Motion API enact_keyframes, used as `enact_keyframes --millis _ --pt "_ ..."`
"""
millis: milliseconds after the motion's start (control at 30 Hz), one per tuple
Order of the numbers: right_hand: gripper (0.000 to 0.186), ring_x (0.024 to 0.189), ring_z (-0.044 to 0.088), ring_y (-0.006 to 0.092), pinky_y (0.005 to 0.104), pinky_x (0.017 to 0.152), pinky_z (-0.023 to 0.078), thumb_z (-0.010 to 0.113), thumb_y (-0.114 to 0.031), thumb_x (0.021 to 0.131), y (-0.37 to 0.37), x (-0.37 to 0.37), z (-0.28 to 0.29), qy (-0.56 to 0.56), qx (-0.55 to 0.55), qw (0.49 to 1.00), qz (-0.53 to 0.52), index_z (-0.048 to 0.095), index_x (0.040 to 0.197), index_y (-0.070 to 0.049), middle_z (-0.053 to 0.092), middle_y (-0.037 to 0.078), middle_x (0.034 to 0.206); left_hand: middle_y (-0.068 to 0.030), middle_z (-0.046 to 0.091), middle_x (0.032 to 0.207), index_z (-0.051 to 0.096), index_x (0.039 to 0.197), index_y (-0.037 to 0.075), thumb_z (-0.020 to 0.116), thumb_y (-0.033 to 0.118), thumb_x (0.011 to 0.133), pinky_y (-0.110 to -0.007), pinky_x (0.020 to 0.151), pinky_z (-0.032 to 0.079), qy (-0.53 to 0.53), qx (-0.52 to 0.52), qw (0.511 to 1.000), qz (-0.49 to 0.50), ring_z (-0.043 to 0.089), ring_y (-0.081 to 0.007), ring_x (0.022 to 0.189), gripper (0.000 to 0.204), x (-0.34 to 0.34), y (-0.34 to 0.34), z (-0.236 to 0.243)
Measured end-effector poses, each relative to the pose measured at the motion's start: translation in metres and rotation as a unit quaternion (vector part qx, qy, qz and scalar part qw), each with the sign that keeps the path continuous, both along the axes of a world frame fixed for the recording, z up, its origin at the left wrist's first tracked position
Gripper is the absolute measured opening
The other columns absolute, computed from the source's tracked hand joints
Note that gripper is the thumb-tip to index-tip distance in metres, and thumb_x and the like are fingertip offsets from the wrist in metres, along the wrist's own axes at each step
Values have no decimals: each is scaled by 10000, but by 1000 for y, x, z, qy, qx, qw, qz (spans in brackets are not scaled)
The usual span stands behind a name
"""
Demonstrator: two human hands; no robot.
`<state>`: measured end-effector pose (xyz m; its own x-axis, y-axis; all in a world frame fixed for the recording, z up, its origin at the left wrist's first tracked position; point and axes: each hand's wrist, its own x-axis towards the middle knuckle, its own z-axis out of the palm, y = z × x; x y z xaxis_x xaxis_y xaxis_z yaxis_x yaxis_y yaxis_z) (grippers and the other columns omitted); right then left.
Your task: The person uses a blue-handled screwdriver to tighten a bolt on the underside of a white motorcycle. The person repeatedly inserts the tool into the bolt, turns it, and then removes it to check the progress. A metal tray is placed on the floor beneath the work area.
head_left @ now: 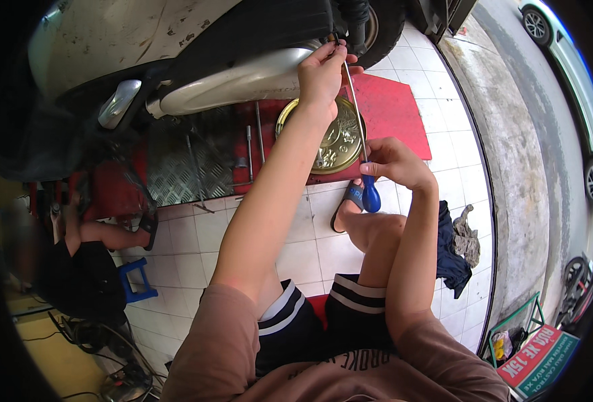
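Note:
My right hand [400, 164] holds a long screwdriver [371, 195] with a blue handle, fingers closed where handle and shaft meet. Its thin shaft slants up and away to my left hand [320, 77], beside the underside of a scooter [249, 43]. There the left fingers are pinched around the tip end, on a small dark piece I cannot make out. A silver engine-side cover [236, 84] lies left of that hand. Beneath my left wrist, a round gold tray [336, 166] holds small metal parts; my forearm hides some of it.
The tray rests on a red platform [403, 110] with a metal tread plate [182, 161]. Long-handled tools, including a T-handle wrench [198, 177], lie across it. At left, another person [75, 275] sits near a blue stool [137, 280]. A dark cloth [449, 251] lies on the tiles at right.

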<state>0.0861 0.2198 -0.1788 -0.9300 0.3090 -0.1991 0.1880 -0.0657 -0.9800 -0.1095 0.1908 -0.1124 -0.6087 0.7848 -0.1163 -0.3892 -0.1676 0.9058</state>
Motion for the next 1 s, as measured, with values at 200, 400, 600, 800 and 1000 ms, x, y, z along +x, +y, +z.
enact_keyframes --millis 200,400,600,800,1000 --pt "250 600 415 17 225 523 317 796 -192 834 7 10 6 64 14 996 -66 589 805 -54 448 -89 662 -55 677 989 619 1179 139 604 209 981 -331 706 517 -62 -3 998 -8 681 -205 853 211 -11 10 -2" --pt "239 597 440 16 222 523 324 785 -215 845 13 16 2 60 22 996 -68 623 815 -43 490 -84 651 -45 667 982 611 1167 149 611 222 978 -338 722 517 -78 -17 997 -23 669 -206 862 203 -11 18 -4" --pt "237 607 500 28 213 534 362 786 -213 844 15 18 4 61 36 993 -89 637 799 -34 566 -51 663 -39 666 981 623 1138 159 619 235 972 -339 740 513 -112 -8 993 -26 662 -205 877 182 -14 23 -7" --pt "232 613 496 32 217 544 368 779 -200 853 4 12 20 115 -18 989 -92 634 778 -36 558 -48 666 -58 676 1033 631 1144 81 572 246 994 -323 790 515 -149 14 987 -57 665 -203 931 231 -16 16 -9" --pt "233 618 494 33 214 562 376 753 -245 876 -2 -1 10 93 -13 993 -71 650 795 -52 570 -52 671 -99 679 1083 619 1210 12 501 243 1025 -293 829 507 -21 -97 981 -169 664 -189 985 319 3 -102 -41"
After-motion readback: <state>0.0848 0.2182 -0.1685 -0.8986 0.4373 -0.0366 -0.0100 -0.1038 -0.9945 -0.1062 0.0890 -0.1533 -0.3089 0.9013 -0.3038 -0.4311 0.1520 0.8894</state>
